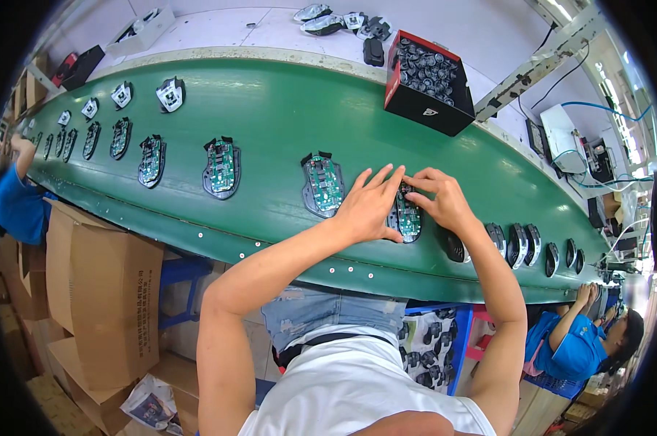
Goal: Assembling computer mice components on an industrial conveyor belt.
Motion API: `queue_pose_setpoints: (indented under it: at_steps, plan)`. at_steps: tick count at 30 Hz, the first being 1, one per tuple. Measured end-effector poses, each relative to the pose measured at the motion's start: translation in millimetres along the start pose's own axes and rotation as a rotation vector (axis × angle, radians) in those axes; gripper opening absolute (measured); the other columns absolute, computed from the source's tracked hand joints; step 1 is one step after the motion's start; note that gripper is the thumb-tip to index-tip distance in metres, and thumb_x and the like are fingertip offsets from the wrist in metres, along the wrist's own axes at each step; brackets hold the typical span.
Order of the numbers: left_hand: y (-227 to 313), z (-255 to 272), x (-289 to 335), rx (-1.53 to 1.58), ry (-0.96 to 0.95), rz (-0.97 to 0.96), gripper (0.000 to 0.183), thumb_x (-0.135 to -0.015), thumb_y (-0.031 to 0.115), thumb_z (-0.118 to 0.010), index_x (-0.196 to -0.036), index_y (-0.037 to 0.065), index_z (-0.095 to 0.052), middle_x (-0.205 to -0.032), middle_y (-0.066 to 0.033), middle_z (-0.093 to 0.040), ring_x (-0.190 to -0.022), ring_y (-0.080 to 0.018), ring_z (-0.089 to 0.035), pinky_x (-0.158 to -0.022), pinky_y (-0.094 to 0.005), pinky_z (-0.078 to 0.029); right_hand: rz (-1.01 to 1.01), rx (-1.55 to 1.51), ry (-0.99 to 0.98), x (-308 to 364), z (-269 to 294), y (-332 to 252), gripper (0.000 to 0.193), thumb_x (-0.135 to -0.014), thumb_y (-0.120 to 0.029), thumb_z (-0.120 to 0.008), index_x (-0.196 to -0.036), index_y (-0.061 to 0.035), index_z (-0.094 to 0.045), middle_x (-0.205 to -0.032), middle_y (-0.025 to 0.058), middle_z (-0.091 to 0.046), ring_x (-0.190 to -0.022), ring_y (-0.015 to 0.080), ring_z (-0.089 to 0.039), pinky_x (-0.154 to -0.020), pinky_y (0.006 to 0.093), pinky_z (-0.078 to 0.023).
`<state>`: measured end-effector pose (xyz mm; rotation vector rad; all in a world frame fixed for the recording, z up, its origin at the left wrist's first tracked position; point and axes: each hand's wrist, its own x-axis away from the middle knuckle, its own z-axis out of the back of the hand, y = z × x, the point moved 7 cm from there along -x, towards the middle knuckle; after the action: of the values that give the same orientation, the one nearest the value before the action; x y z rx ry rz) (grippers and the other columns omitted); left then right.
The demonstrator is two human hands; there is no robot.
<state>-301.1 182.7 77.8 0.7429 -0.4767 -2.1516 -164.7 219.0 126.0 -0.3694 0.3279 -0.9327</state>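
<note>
A dark computer mouse base with a green circuit board (410, 220) lies on the green conveyor belt in front of me, between my two hands. My left hand (368, 207) is closed around its left side, thumb at the near end and fingers stretched toward the far end. My right hand (442, 198) bends over the far end, thumb and fingertips gripping there; any small part under them is hidden. Just left of my left hand lies another mouse base with a board (322, 184). Under my right forearm sits a closed dark mouse (457, 248).
More mouse bases (222, 167) line the belt leftward, with silver-grey shells (170, 95) behind. Closed mice (517, 245) lie to the right. A black-and-red box (431, 109) of small dark wheels stands at the far edge. Co-workers (572, 341) flank the belt; cardboard boxes (103, 291) stand left.
</note>
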Motion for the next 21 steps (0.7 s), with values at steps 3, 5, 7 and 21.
queue_pose_setpoints:
  at_steps: [3,5,7,21]
  plan:
    - [-4,-1,-1,0.007,-0.004,0.006,0.136,-0.056,0.048,-0.094,-0.155,-0.007,-0.019,-0.145,-0.0255,-0.051,-0.147,-0.0369,-0.035,-0.119,-0.0552,-0.027,0.068,0.153,0.188,13,-9,-15,0.039,-0.082,-0.012,-0.077,-0.120,-0.0057,-0.071,-0.105,0.0128,-0.069,-0.097,0.0338,-0.064,-0.087,0.0436,-0.053]
    - [-6,2,1,-0.010,0.001,-0.019,0.133,-0.057,0.051,-0.092,-0.154,-0.007,-0.023,-0.147,-0.0250,-0.048,-0.147,-0.0378,-0.035,-0.119,-0.0549,-0.027,0.082,0.128,0.144,8,-5,-14,0.040,-0.082,-0.014,-0.078,-0.120,-0.0051,-0.071,-0.106,0.0130,-0.070,-0.098,0.0343,-0.064,-0.087,0.0439,-0.053]
    - [0,13,5,-0.101,0.040,-0.071,0.128,-0.059,0.054,-0.090,-0.153,-0.006,-0.027,-0.148,-0.0246,-0.048,-0.146,-0.0384,-0.036,-0.119,-0.0546,-0.027,0.085,0.135,0.131,2,8,-20,0.040,-0.082,-0.017,-0.079,-0.119,-0.0035,-0.069,-0.109,0.0149,-0.070,-0.102,0.0351,-0.065,-0.092,0.0434,-0.052]
    - [-60,76,76,-0.168,0.022,0.080,0.098,-0.071,0.062,-0.081,-0.147,0.010,-0.045,-0.161,-0.0148,-0.031,-0.150,-0.0369,-0.029,-0.122,-0.0537,-0.024,-0.341,0.358,-0.148,-210,65,217,0.050,-0.079,-0.041,-0.080,-0.117,-0.0087,-0.075,-0.111,0.0187,-0.074,-0.104,0.0339,-0.071,-0.093,0.0408,-0.055]
